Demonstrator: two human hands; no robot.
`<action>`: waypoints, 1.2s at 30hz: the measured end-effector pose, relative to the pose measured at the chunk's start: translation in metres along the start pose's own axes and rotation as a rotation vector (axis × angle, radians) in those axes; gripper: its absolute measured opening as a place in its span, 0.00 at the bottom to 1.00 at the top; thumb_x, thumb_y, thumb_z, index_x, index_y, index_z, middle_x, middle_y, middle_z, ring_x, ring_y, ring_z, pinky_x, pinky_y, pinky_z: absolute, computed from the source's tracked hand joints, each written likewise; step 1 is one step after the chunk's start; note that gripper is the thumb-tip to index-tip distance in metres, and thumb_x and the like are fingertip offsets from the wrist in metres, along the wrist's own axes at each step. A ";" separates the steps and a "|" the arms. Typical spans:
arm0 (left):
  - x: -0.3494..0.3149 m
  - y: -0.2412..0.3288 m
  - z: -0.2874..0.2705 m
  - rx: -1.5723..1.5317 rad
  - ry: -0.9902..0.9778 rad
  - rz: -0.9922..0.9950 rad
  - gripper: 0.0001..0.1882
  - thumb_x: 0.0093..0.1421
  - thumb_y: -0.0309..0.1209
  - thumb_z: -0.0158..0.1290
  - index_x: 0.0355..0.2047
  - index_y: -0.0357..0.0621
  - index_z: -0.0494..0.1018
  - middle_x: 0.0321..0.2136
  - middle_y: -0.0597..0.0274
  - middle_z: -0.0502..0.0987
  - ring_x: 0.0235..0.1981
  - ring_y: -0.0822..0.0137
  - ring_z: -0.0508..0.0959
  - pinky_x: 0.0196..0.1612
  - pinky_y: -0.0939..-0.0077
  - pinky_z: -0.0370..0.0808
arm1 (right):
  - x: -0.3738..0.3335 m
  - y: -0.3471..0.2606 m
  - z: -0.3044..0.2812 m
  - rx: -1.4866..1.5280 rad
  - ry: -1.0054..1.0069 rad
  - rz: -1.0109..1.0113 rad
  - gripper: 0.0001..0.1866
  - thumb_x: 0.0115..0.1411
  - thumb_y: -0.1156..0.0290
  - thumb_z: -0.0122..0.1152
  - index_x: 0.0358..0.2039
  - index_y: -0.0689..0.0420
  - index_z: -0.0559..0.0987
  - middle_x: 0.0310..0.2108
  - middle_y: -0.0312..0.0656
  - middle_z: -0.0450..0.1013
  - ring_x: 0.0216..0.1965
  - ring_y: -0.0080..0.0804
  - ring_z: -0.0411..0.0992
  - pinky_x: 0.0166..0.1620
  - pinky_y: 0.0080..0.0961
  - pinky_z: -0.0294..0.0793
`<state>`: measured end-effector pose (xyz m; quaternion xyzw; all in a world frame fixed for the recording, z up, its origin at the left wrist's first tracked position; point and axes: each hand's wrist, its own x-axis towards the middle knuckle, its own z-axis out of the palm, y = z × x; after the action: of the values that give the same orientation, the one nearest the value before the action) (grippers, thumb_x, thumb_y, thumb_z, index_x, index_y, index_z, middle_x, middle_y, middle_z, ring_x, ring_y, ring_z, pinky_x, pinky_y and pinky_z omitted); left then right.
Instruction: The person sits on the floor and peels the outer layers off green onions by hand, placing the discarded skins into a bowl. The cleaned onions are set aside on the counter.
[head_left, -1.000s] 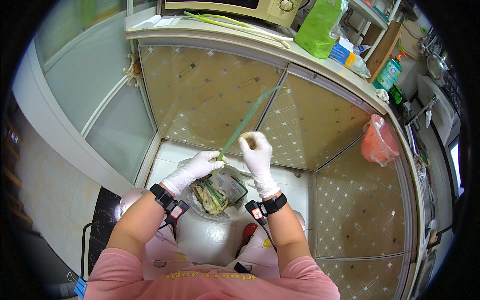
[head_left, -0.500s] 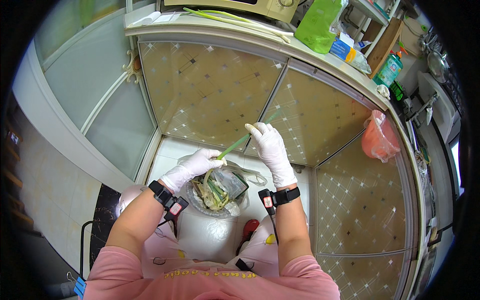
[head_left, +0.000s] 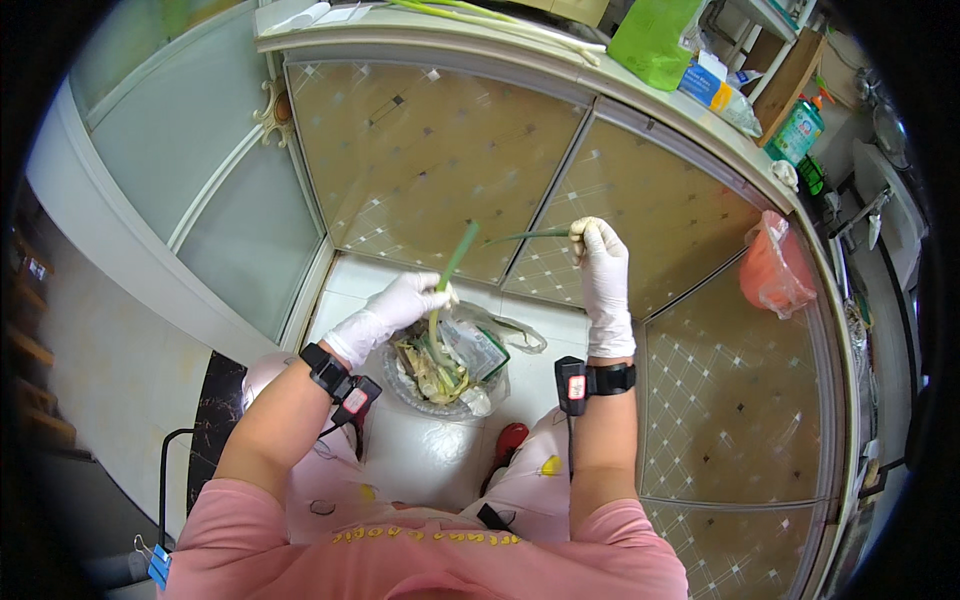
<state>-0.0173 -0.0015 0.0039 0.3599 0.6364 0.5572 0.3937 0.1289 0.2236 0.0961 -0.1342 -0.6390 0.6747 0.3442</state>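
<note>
Left hand, white glove: fingers pinch a long green onion stalk with a pale lower end partway along. Long axis runs near-vertical in view, top leaning right; green end sticks up past the grip, pale end hangs below it over the round bin lined with clear plastic. Right hand, also gloved: fingertips pressed together on the wide end of a thin, dark green leaf strip. Strip runs roughly level, leftward from that grip, tapering toward the stalk's upper end. Tips look apart, but one fisheye view gives poor depth, so I can't rule out a fine strand between them. Left hand is nearer the bin; right hand sits higher and well out to the right, in front of the gold-brown patterned cabinet doors.
</note>
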 end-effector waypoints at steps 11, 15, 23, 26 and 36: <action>0.014 0.000 -0.012 0.008 0.536 0.123 0.06 0.58 0.29 0.49 0.32 0.41 0.73 0.23 0.69 0.71 0.26 0.78 0.67 0.31 0.84 0.64 | -0.027 0.037 0.021 -0.155 -0.699 0.516 0.11 0.60 0.69 0.47 0.29 0.62 0.75 0.25 0.34 0.71 0.21 0.15 0.63 0.25 0.10 0.64; 0.015 0.003 -0.014 -0.016 0.547 0.217 0.06 0.58 0.30 0.50 0.33 0.41 0.73 0.24 0.70 0.71 0.27 0.78 0.67 0.32 0.84 0.65 | -0.035 0.124 0.037 -0.216 -0.666 0.708 0.12 0.61 0.71 0.44 0.32 0.61 0.77 0.25 0.33 0.73 0.20 0.14 0.64 0.23 0.11 0.64; 0.013 0.006 -0.017 -0.079 0.537 0.225 0.06 0.58 0.29 0.49 0.34 0.41 0.73 0.26 0.68 0.73 0.29 0.77 0.69 0.34 0.84 0.66 | -0.077 0.238 0.067 -0.739 -0.776 0.619 0.16 0.57 0.79 0.45 0.44 0.56 0.75 0.28 0.41 0.74 0.24 0.27 0.72 0.29 0.21 0.73; 0.013 0.006 -0.018 -0.088 0.529 0.216 0.07 0.58 0.29 0.50 0.34 0.40 0.74 0.26 0.66 0.73 0.30 0.76 0.71 0.35 0.83 0.66 | -0.089 0.237 0.069 -1.126 -0.806 0.424 0.24 0.50 0.78 0.46 0.50 0.52 0.71 0.43 0.49 0.70 0.45 0.42 0.68 0.48 0.27 0.66; 0.008 0.017 -0.025 -0.155 0.526 0.150 0.08 0.58 0.31 0.50 0.33 0.40 0.74 0.26 0.65 0.75 0.29 0.76 0.72 0.34 0.83 0.67 | -0.080 0.157 0.090 -1.246 -0.401 0.322 0.10 0.52 0.70 0.49 0.27 0.54 0.79 0.29 0.51 0.74 0.33 0.48 0.72 0.39 0.38 0.71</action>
<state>-0.0431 -0.0028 0.0213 0.2180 0.6439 0.7059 0.1990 0.0850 0.1119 -0.0615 -0.2733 -0.9324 0.2347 -0.0280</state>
